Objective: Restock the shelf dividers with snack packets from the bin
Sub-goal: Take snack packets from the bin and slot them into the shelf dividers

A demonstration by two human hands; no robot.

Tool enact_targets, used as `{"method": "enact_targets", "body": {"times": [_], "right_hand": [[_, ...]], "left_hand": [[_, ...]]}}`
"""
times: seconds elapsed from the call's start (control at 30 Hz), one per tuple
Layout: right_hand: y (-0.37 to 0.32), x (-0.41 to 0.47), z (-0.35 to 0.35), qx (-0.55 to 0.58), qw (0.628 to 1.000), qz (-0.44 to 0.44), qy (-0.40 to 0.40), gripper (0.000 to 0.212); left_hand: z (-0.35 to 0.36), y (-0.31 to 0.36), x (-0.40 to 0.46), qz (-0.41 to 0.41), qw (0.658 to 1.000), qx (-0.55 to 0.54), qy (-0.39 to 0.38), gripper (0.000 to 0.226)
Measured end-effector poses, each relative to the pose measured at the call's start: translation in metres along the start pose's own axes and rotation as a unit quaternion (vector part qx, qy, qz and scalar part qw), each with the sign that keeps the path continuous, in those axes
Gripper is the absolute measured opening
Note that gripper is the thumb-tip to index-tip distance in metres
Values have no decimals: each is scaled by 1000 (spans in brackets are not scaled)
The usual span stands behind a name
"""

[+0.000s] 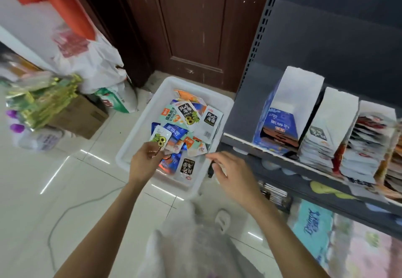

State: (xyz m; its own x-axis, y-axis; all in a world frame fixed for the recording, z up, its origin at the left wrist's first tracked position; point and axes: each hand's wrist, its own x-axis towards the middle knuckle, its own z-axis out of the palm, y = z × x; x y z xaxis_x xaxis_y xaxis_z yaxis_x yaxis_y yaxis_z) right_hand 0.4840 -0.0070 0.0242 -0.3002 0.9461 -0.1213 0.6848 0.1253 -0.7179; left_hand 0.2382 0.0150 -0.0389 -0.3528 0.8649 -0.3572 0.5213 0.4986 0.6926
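Blur smears the shelf point(272, 149) stock at right, and the frame edge cuts off its farthest divider. My left grip point(145, 160) pinches a white snack packet point(159, 137) with a green-yellow print, its long axis pointing up and away over the white bin point(225, 105) on the floor. Packets inside read 风吃海带; a blue carton point(280, 129) on the shelf carries upside-down writing. My right grip point(230, 174) hovers spread and empty beside the bin.

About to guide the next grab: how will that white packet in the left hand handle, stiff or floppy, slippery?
The white packet looks thin and flat, so probably light and bendy. Its glossy film suggests slipperiness. The left hand pinches only its lower edge, so it may droop.
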Motion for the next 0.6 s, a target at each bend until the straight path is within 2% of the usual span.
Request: {"method": "enact_targets", "body": {"times": [0.07,0.17,0.27,0.33,0.43,0.5,0.6], "right_hand": [[-2,22,24,-35,999,10,-32,30],[-5,62,52,-75,995,39,-56,38],[0,109,75,-124,984,110,-67,48],[7,140,92,-149,975,157,-52,55],[20,177,114,-163,953,248,-61,75],[27,190,126,-198,938,276,-76,85],[29,188,137,-287,924,243,-63,75]], "left_hand": [[0,-15,29,-33,998,58,-17,41],[7,-25,64,-22,988,145,-44,59],[15,-31,90,10,985,159,-69,65],[20,-37,101,-1,984,148,-96,69],[23,-40,105,9,984,144,-101,66],[23,-42,105,37,980,162,-112,63],[25,-52,104,67,972,179,-139,53]]}}
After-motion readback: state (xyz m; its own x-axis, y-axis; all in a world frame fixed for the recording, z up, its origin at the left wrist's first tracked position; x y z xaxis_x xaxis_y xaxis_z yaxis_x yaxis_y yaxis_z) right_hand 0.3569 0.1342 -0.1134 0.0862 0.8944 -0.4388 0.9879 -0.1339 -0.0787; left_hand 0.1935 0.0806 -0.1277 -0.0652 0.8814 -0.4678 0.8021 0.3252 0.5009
